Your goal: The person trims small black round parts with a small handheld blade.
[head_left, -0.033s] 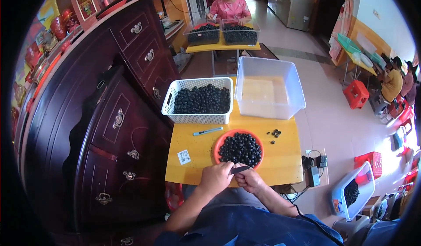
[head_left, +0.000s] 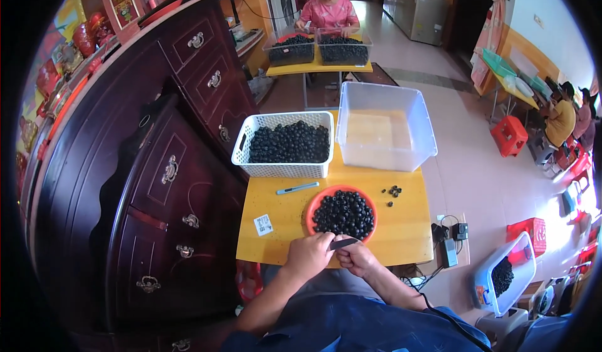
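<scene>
Both my hands meet at the near edge of a yellow table (head_left: 276, 226), just below a red bowl (head_left: 311, 209) full of small dark round fruits (head_left: 343, 214). My left hand (head_left: 307, 255) is closed around a small dark-bladed knife (head_left: 343, 243), whose blade points right. My right hand (head_left: 359, 259) has its fingers curled at the blade's tip; what they pinch is hidden.
Behind the bowl stand a white basket (head_left: 251, 157) of dark fruits and a clear plastic tub (head_left: 384, 157). A blue-handled tool (head_left: 298, 188), a small card (head_left: 263, 224) and a few loose fruits (head_left: 393, 192) lie on the table. A dark wooden cabinet (head_left: 157, 182) is at the left. Another person (head_left: 329, 10) works at a far table.
</scene>
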Action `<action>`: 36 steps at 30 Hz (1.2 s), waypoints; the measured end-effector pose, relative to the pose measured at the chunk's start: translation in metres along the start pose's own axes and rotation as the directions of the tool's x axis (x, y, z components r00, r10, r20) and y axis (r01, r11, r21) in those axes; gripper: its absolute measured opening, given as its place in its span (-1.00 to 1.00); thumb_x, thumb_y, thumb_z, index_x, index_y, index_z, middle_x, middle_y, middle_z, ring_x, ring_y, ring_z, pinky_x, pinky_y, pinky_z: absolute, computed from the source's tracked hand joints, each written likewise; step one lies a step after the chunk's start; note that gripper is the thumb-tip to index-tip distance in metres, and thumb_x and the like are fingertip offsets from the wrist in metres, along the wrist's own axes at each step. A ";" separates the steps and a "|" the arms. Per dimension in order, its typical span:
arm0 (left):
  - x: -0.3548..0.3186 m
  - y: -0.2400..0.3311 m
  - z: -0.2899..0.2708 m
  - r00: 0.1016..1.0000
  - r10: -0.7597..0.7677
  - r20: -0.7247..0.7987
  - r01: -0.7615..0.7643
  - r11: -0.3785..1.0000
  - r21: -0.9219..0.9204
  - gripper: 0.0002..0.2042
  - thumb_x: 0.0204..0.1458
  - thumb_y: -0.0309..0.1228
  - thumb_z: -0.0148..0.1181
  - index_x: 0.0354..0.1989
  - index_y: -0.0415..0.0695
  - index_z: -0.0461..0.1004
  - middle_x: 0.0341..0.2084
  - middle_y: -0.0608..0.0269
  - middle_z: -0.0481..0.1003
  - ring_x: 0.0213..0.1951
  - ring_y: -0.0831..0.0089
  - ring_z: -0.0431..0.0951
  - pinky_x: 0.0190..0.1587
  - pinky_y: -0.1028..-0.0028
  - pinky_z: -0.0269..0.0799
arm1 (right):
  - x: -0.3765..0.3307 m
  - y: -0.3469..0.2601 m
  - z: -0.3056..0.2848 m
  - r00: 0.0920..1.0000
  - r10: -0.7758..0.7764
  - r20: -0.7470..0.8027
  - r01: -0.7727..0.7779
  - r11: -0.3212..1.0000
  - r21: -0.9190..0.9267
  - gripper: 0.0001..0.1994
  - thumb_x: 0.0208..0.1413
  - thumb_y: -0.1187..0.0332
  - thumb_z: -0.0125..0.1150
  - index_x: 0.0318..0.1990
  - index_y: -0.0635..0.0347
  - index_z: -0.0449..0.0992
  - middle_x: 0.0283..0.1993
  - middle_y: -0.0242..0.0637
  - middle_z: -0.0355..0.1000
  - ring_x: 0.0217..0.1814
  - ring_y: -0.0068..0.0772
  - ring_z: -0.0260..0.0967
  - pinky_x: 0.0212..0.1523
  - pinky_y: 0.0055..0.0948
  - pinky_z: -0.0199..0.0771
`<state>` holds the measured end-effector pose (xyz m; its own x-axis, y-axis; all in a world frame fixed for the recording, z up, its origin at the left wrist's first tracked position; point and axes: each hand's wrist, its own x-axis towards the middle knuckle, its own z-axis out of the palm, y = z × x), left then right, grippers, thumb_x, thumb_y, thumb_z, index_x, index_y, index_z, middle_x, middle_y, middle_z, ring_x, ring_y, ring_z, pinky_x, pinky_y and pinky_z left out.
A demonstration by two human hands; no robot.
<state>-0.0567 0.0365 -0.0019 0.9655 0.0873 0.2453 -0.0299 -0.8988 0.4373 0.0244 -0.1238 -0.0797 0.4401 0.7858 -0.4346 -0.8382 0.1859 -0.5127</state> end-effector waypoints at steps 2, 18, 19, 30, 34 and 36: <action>-0.001 0.000 -0.002 1.000 0.014 0.026 -0.013 1.000 -0.028 -0.82 0.04 -0.35 0.42 -0.21 -0.07 0.64 -0.46 0.12 0.62 -0.40 0.09 0.67 -0.39 0.23 0.54 | 0.005 0.003 -0.009 0.996 0.052 0.065 -0.053 0.999 0.012 -0.95 0.35 0.38 0.17 -0.22 0.02 0.50 -0.54 -0.67 0.11 -0.64 -0.78 -0.10 -0.67 -0.66 -0.13; -0.011 -0.004 -0.002 0.978 -0.143 -0.148 0.061 0.889 -0.454 -0.76 0.05 -0.45 0.45 -0.12 -0.20 0.66 -0.56 0.11 0.57 -0.53 0.23 0.61 -0.42 0.34 0.49 | 0.006 -0.004 0.007 0.961 0.062 0.268 -0.094 0.990 0.109 -0.83 0.44 0.18 0.14 -0.25 -0.10 0.44 -0.54 -0.72 0.03 -0.60 -0.81 -0.11 -0.64 -0.68 -0.13; -0.009 -0.002 -0.002 0.974 -0.118 -0.195 0.019 0.895 -0.445 -0.78 0.05 -0.45 0.45 -0.13 -0.21 0.66 -0.56 0.10 0.57 -0.54 0.24 0.60 -0.42 0.34 0.48 | 0.005 -0.004 0.008 0.962 0.055 0.267 -0.090 0.989 0.118 -0.83 0.44 0.18 0.14 -0.25 -0.10 0.44 -0.54 -0.72 0.03 -0.60 -0.81 -0.11 -0.64 -0.68 -0.13; 0.005 0.005 0.004 0.960 -0.102 -0.260 -0.022 0.901 -0.434 -0.80 0.01 -0.52 0.46 -0.17 -0.23 0.67 -0.50 0.05 0.61 -0.48 0.24 0.66 -0.39 0.36 0.52 | 0.001 -0.013 0.010 0.967 0.006 0.254 -0.057 0.980 0.191 -0.83 0.46 0.18 0.12 -0.23 -0.07 0.44 -0.53 -0.70 0.07 -0.62 -0.80 -0.13 -0.65 -0.67 -0.14; 0.004 0.006 0.007 0.928 -0.029 -0.372 -0.112 0.929 -0.353 -0.80 -0.02 -0.56 0.47 -0.20 -0.21 0.66 -0.50 0.06 0.60 -0.49 0.20 0.64 -0.42 0.34 0.51 | -0.001 -0.015 0.015 0.970 0.014 0.244 -0.068 0.974 0.215 -0.84 0.44 0.22 0.14 -0.25 -0.06 0.44 -0.54 -0.67 0.04 -0.59 -0.76 -0.14 -0.63 -0.68 -0.11; 0.004 0.006 0.009 0.918 0.001 -0.396 -0.129 0.947 -0.295 -0.79 -0.04 -0.57 0.48 -0.21 -0.21 0.66 -0.50 0.07 0.60 -0.49 0.18 0.64 -0.42 0.33 0.51 | 0.001 -0.014 0.015 0.975 -0.005 0.222 -0.046 0.973 0.225 -0.85 0.44 0.22 0.14 -0.24 -0.06 0.45 -0.54 -0.67 0.04 -0.60 -0.76 -0.14 -0.62 -0.67 -0.10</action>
<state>-0.0507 0.0275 -0.0058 0.7841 0.2489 0.5685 -0.2287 -0.7357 0.6375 0.0315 -0.1163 -0.0616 0.3618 0.8962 -0.2569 -0.9085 0.2771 -0.3127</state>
